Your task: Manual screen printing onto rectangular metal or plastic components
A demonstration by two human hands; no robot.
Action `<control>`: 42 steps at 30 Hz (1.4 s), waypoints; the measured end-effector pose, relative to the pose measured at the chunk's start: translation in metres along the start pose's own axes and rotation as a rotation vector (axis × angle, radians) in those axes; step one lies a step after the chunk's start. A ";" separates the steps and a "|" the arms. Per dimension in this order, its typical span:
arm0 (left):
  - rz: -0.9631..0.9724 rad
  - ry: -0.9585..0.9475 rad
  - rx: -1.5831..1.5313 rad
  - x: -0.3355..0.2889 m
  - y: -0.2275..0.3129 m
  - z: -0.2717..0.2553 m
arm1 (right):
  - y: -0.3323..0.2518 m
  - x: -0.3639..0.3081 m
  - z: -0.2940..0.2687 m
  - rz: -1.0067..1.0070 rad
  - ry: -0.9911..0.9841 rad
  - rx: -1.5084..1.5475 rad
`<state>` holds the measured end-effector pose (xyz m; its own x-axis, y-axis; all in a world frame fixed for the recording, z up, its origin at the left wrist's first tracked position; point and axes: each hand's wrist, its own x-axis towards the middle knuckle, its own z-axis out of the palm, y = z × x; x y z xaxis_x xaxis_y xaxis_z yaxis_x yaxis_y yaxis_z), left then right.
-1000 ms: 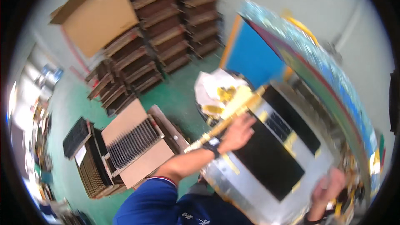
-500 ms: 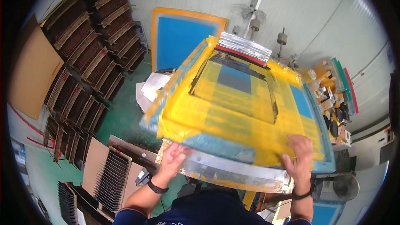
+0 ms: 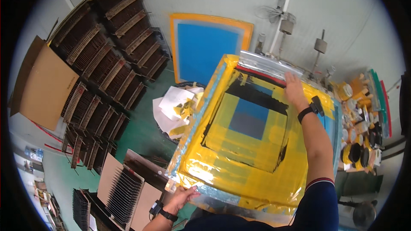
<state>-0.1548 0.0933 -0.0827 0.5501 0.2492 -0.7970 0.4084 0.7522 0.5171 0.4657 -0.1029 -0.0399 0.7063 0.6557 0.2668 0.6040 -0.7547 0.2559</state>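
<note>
A screen printing frame (image 3: 222, 169), taped in yellow with blue edges, lies tilted across the bench before me. Black ink smears surround a blue and grey window in its mesh. Along its far edge rests a squeegee (image 3: 263, 63) with a silver metal bar and a red blade. My right hand (image 3: 295, 90) reaches over the mesh and is closed on the squeegee's right end; some fingertips are hidden behind the bar. At the near left corner, my left hand (image 3: 183, 197) has its fingers curled against the frame's edge.
A blue screen with an orange border (image 3: 209, 47) leans on the wall behind. Dark drying racks (image 3: 98, 60) stand left. White paper scraps (image 3: 173, 105) fill a bin beside the frame. Jars and tubs (image 3: 357, 137) crowd the right side. Slotted black racks (image 3: 124, 188) stand lower left.
My right hand has gone from the near right edge of the frame to the squeegee at the far side. The frame sits lower. My left hand stays by the near left corner.
</note>
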 end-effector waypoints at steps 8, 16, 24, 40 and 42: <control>-0.069 0.041 0.057 -0.008 0.000 -0.008 | -0.037 0.052 -0.029 0.053 -0.182 0.332; -0.060 0.013 0.103 0.003 0.006 -0.007 | -0.075 -0.021 -0.065 -0.260 -0.177 0.552; -0.083 -0.068 0.464 -0.010 0.036 -0.001 | -0.158 -0.187 -0.129 -0.249 -0.150 0.546; 1.346 -0.300 1.826 0.065 0.155 0.121 | -0.183 -0.272 -0.171 0.036 -0.411 0.313; 1.352 -0.253 1.900 0.064 0.158 0.123 | -0.184 -0.272 -0.173 0.040 -0.468 0.322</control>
<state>0.0341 0.1531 -0.0134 0.9703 -0.2296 0.0767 -0.2415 -0.9396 0.2427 0.0985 -0.1391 0.0013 0.7750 0.6032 -0.1885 0.6036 -0.7949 -0.0620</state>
